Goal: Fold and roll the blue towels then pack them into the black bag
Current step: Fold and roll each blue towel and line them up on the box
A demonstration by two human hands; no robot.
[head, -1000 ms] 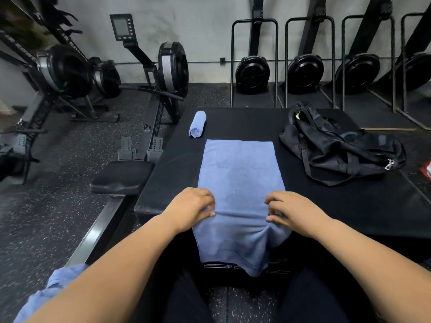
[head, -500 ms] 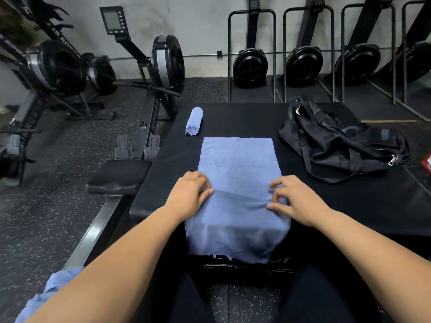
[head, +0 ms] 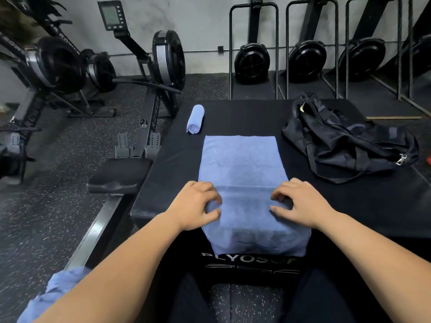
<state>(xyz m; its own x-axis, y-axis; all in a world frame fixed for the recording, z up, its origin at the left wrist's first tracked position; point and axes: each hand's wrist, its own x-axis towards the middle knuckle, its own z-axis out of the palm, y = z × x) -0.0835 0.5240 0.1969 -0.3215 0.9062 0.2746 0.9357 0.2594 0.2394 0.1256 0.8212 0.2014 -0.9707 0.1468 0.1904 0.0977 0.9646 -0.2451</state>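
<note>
A folded blue towel (head: 242,164) lies lengthwise on the black padded box (head: 233,117), its near part doubled back over itself and overhanging the front edge. My left hand (head: 194,203) pinches the left side of that doubled part, and my right hand (head: 300,202) pinches the right side. A rolled blue towel (head: 195,118) lies at the box's far left. The black bag (head: 349,145) sits slumped at the far right, its zipper pull facing right.
Another loose blue towel (head: 53,292) lies at the lower left, beside my left arm. A rowing machine (head: 149,94) and its seat (head: 119,174) stand left of the box. More rowers stand upright along the back wall (head: 254,59).
Both hands have moved forward along the towel, carrying its near end over itself. Less towel hangs over the front edge than before.
</note>
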